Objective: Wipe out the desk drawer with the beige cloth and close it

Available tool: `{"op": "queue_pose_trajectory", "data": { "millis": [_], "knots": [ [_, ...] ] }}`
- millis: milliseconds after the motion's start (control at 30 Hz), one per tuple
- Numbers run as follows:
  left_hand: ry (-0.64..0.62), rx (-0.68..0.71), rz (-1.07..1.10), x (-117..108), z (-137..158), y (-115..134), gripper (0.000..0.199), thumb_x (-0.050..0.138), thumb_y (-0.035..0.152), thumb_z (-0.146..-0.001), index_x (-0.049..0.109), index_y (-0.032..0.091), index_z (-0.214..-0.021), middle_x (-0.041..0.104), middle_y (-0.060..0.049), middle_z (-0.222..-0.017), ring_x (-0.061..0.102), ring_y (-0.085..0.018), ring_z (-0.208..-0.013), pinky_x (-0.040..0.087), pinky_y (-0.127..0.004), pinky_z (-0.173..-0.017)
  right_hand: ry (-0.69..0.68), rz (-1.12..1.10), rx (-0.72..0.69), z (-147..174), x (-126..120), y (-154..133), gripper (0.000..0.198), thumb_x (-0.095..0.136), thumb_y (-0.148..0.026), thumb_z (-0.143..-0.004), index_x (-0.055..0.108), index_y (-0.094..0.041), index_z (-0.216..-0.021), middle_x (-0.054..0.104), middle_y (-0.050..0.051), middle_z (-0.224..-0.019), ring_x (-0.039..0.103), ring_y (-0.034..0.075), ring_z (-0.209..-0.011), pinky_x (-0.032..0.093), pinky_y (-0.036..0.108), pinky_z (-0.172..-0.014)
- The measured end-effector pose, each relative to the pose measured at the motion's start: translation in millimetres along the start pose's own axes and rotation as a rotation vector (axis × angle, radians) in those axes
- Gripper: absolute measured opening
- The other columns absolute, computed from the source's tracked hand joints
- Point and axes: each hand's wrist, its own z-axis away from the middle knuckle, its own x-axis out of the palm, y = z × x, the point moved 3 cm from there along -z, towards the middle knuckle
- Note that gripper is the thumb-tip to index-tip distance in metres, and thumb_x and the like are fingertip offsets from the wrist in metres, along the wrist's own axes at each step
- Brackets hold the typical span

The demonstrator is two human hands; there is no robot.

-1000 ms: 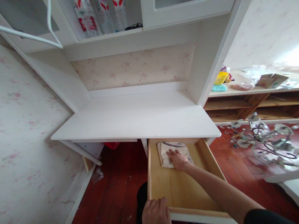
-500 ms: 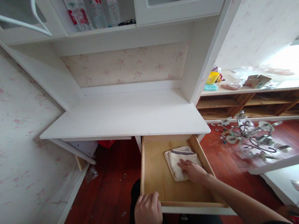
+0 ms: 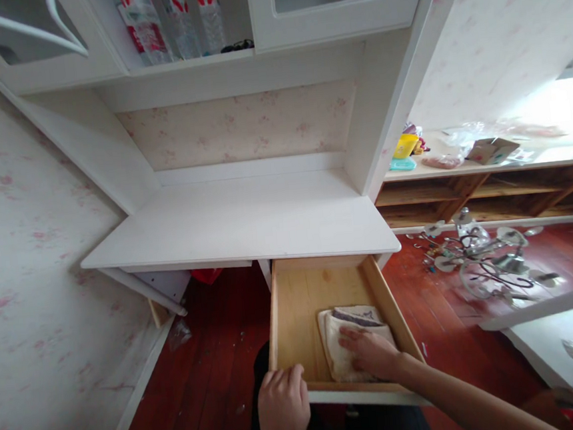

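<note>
A wooden drawer [image 3: 301, 327] is pulled out from under the white desk [image 3: 237, 222]. My left hand [image 3: 283, 403] is closed over the drawer's front edge near its left corner. Inside, toward the front right, lies a folded cream cloth [image 3: 341, 354] with a dark stripe along its fold. My right hand [image 3: 371, 351] rests on this cloth, palm down, with its fingers stretched out flat. The forearm crosses over the drawer's right front corner.
Plastic bottles [image 3: 180, 23] stand in the cupboard above the desk. On the red floor [image 3: 210, 375] to the right lies a metal chandelier [image 3: 491, 257]. A low wooden shelf unit [image 3: 463, 168] behind it carries bags and a small box [image 3: 491, 150].
My right hand has slid the folded cloth toward the drawer's front. My left hand stays on the front edge.
</note>
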Motion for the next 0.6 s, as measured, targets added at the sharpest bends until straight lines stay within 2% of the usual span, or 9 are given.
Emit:
{"op": "queue_pose_trajectory", "data": {
  "millis": [233,433,533,600],
  "knots": [
    [0.018,0.001,-0.039,1.8,0.8,-0.6,0.020,0.048,0.011,-0.082,0.061,0.026,-0.085,0.063,0.003,-0.068,0.058,-0.017,-0.067,0.034,-0.033,-0.068,0.025,0.074,-0.092,-49.0,8.6,-52.2,0.059,0.068,-0.036,-0.072,0.056,-0.020,-0.128,0.043,0.015,-0.144,0.054,0.035,-0.116,0.045,0.046,-0.096],
    [0.057,0.039,-0.036,2.0,-1.3,-0.5,0.018,0.047,0.010,-0.080,0.060,0.023,-0.084,0.064,0.001,-0.069,0.059,-0.016,-0.067,0.035,-0.032,-0.067,0.078,0.115,-0.162,-83.4,11.3,-105.1,0.046,0.062,-0.031,-0.075,0.060,-0.019,-0.119,0.048,0.015,-0.138,0.056,0.033,-0.111,0.049,0.044,-0.089],
    [0.088,0.048,-0.045,2.5,-2.2,-0.5,0.021,0.046,0.010,-0.079,0.060,0.023,-0.088,0.065,0.000,-0.070,0.060,-0.017,-0.069,0.036,-0.032,-0.068,0.098,0.119,-0.183,-88.7,8.0,-114.5,0.043,0.058,-0.027,-0.077,0.061,-0.016,-0.119,0.051,0.017,-0.135,0.056,0.033,-0.110,0.047,0.045,-0.091],
    [0.103,0.051,-0.051,2.4,-2.7,0.0,0.020,0.047,0.010,-0.079,0.059,0.024,-0.087,0.064,0.001,-0.068,0.059,-0.017,-0.067,0.036,-0.032,-0.067,0.113,0.115,-0.139,-92.5,3.7,-112.2,0.047,0.060,-0.027,-0.075,0.059,-0.017,-0.121,0.050,0.016,-0.136,0.054,0.035,-0.113,0.047,0.047,-0.091]
  ]
}}
